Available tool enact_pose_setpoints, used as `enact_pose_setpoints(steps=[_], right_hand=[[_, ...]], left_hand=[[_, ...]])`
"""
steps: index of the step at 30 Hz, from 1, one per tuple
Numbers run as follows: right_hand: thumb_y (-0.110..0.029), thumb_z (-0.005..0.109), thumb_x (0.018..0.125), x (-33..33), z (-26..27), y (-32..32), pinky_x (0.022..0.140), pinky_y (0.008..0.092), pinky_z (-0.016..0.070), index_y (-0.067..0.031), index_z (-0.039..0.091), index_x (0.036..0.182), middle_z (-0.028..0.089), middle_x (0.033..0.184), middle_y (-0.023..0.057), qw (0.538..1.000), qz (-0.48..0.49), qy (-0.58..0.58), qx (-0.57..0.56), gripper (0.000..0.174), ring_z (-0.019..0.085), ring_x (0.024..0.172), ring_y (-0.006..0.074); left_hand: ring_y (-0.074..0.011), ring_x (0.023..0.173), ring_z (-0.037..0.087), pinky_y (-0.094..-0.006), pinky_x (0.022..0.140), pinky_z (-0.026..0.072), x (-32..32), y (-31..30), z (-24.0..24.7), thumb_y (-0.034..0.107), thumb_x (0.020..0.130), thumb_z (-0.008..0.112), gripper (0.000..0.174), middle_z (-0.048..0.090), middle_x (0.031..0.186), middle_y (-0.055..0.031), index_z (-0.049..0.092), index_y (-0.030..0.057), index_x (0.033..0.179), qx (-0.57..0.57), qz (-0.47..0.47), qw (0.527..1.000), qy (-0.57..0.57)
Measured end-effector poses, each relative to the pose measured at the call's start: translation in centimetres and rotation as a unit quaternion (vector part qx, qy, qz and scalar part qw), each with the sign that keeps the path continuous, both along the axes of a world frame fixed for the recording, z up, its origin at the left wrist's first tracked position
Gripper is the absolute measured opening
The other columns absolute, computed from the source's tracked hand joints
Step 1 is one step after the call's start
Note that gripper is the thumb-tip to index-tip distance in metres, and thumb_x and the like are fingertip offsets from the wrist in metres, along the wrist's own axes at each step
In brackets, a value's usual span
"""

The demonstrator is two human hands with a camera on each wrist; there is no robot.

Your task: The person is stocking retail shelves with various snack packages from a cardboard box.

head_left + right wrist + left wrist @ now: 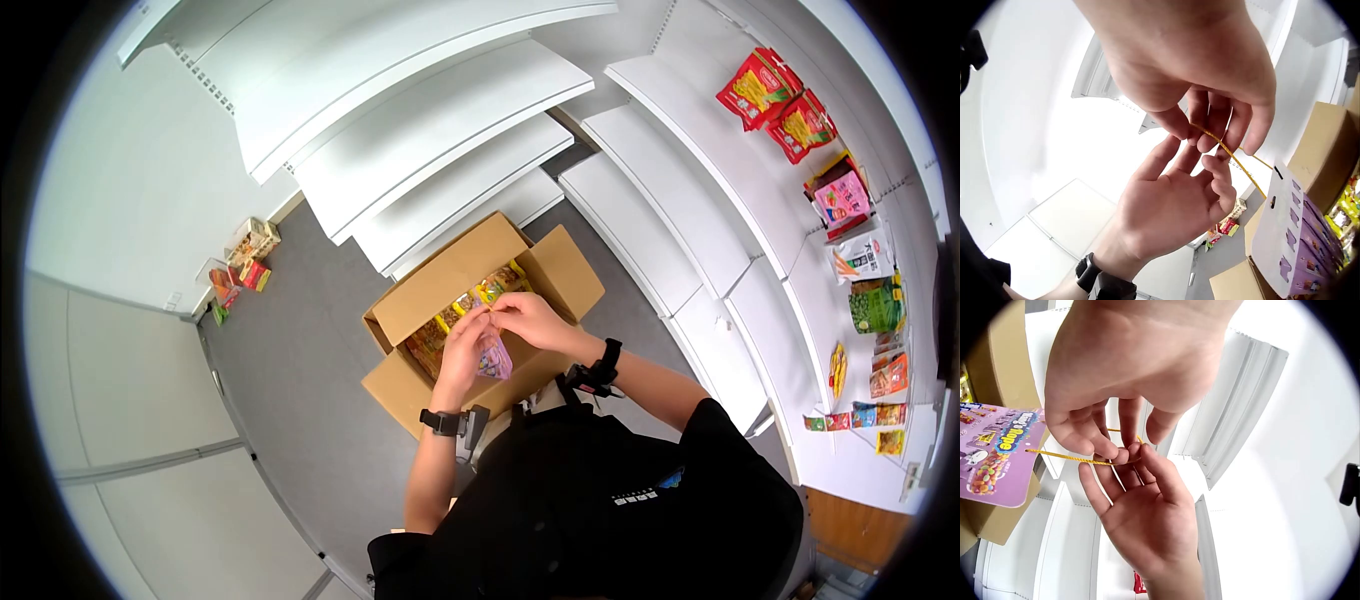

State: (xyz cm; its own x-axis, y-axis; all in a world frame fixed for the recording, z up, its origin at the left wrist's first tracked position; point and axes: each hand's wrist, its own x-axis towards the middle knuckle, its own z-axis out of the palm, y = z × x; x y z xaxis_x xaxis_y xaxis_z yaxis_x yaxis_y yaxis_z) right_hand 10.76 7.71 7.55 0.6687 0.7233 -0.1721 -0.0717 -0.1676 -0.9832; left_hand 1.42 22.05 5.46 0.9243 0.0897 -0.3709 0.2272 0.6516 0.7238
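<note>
Yellow elastic band (pixel 1066 457), threaded through the hang holes of the purple candy packs (pixel 997 456), is pinched by the left hand (pixel 1116 362) and right hand (pixel 1147 519) over the near edge of the cardboard box (pixel 440 280). Judged lifted out, band not yet removed.

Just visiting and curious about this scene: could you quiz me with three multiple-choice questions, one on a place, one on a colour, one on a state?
1. Where does the yellow cord run? A) through a hole in the candy packet; B) round a shelf edge; C) under a wrist strap.
2. The candy packet is mostly: A) green; B) black; C) purple.
3. The cardboard box is: A) taped shut; B) open; C) crushed flat.
A: the cord enters a hole near the packet's edge. C: its printed face is purple. B: its flaps stand apart, showing snacks.
</note>
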Motion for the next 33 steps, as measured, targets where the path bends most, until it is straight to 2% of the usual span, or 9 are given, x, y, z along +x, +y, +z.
enact_pose_setpoints(steps=[6,10,13,18,22,25,26,29,33], right_hand=[[-0.012,0.059,0.087,0.0,2.8,1.4,0.065,0.0231,0.0448,0.0027,0.062,0.089,0.063,0.080,0.0037,1.000,0.021,-0.014,-0.002,0.016,0.055,0.073,0.0068],[-0.011,0.057,0.088,0.8,5.3,1.6,0.067,0.0230,0.0454,0.0027,0.062,0.089,0.063,0.081,0.0033,0.999,0.017,-0.031,0.000,0.015,0.055,0.074,0.0068],[-0.011,0.056,0.089,2.4,7.3,1.7,0.068,0.0224,0.0452,0.0027,0.062,0.090,0.063,0.083,0.0030,0.999,0.003,-0.033,0.038,0.015,0.055,0.075,0.0066],[-0.014,0.056,0.090,5.6,12.0,1.0,0.068,0.0212,0.0444,0.0021,0.062,0.096,0.061,0.083,0.0018,0.991,0.046,-0.113,-0.045,0.018,0.055,0.076,0.0066],[-0.015,0.056,0.091,6.5,14.7,0.3,0.069,0.0227,0.0444,0.0012,0.062,0.095,0.061,0.082,0.0010,0.988,0.040,-0.149,0.002,0.018,0.054,0.077,0.0064],[-0.015,0.056,0.091,6.9,17.5,-0.2,0.069,0.0229,0.0443,0.0006,0.062,0.095,0.060,0.082,0.0004,0.983,0.028,-0.177,-0.027,0.017,0.053,0.076,0.0061],[-0.015,0.055,0.091,7.2,18.0,-0.3,0.066,0.0220,0.0443,-0.0006,0.062,0.094,0.060,0.081,0.0000,0.974,0.035,-0.225,-0.011,0.016,0.053,0.075,0.0057],[-0.016,0.054,0.092,7.2,21.7,-0.7,0.063,0.0213,0.0443,-0.0010,0.062,0.094,0.060,0.081,0.0000,0.976,0.034,-0.215,-0.003,0.017,0.053,0.075,0.0056],[-0.017,0.052,0.093,7.8,24.8,-0.8,0.065,0.0234,0.0482,-0.0002,0.062,0.095,0.060,0.081,0.0018,0.971,0.020,-0.233,0.048,0.020,0.055,0.076,0.0077]], left_hand=[[-0.0093,0.083,0.056,-0.0264,0.074,0.0457,-0.7,1.2,0.8,0.018,0.094,0.051,0.025,0.062,0.095,-0.0009,0.058,0.0039,0.114,0.035,0.019,0.999,-0.021],[-0.0073,0.081,0.055,-0.0233,0.071,0.0444,-1.5,1.6,0.7,0.017,0.092,0.054,0.022,0.063,0.099,0.0001,0.062,0.0043,0.107,0.136,0.068,0.988,-0.006],[-0.0070,0.082,0.054,-0.0223,0.073,0.0423,-2.4,1.8,-0.5,0.019,0.090,0.055,0.020,0.062,0.092,0.0022,0.064,0.0073,0.104,0.197,0.107,0.974,0.036],[-0.0081,0.082,0.054,-0.0227,0.073,0.0430,-2.7,1.9,-1.7,0.014,0.087,0.059,0.026,0.062,0.092,0.0003,0.060,0.0010,0.109,0.208,0.133,0.969,0.025],[-0.0107,0.088,0.055,-0.0242,0.078,0.0437,-1.9,2.4,-1.9,0.014,0.087,0.060,0.030,0.061,0.098,-0.0042,0.057,-0.0007,0.113,0.254,0.131,0.958,0.010],[-0.0133,0.092,0.055,-0.0256,0.082,0.0436,-1.0,2.5,-2.2,0.016,0.086,0.061,0.035,0.059,0.106,-0.0077,0.055,-0.0010,0.117,0.284,0.123,0.951,0.006],[-0.0139,0.093,0.055,-0.0259,0.083,0.0434,-0.5,2.6,-2.3,0.016,0.086,0.062,0.038,0.059,0.109,-0.0087,0.054,-0.0011,0.119,0.295,0.121,0.948,0.003],[-0.0165,0.095,0.056,-0.0281,0.084,0.0439,1.0,2.5,-1.6,0.017,0.085,0.062,0.043,0.057,0.115,-0.0112,0.051,-0.0021,0.122,0.346,0.105,0.932,-0.001],[-0.0148,0.083,0.058,-0.0277,0.072,0.0474,2.8,1.7,0.7,0.014,0.082,0.065,0.046,0.060,0.109,-0.0117,0.050,-0.0029,0.123,0.335,0.098,0.935,-0.062]])
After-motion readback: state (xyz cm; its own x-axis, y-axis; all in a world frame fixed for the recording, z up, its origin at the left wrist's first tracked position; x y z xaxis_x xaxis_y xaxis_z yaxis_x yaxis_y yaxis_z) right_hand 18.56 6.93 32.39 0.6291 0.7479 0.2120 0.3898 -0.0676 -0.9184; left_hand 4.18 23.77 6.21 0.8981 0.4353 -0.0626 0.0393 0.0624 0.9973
